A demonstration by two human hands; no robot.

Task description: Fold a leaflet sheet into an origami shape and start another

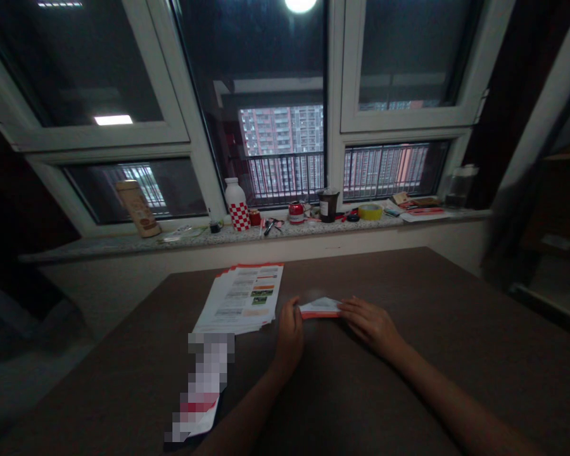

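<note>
Between my hands, just above or on the brown table, is a small folded paper [320, 308], white with an orange-red strip along its near edge and a peaked far side. My left hand [291, 332] holds its left end, fingers closed at the edge. At the other end, my right hand [373, 323] pinches the right corner, its fingers lying over the paper and partly hiding it. To the left of my left hand lies a fanned stack of printed sheets [242, 297] with orange top edges.
A blurred-out flat item [202, 386] lies on the table [437, 380] at the near left. Along the windowsill stand a checkered bottle [238, 206], a tan tumbler [137, 209], a dark cup [328, 206], a yellow tape roll [370, 212] and papers [425, 214].
</note>
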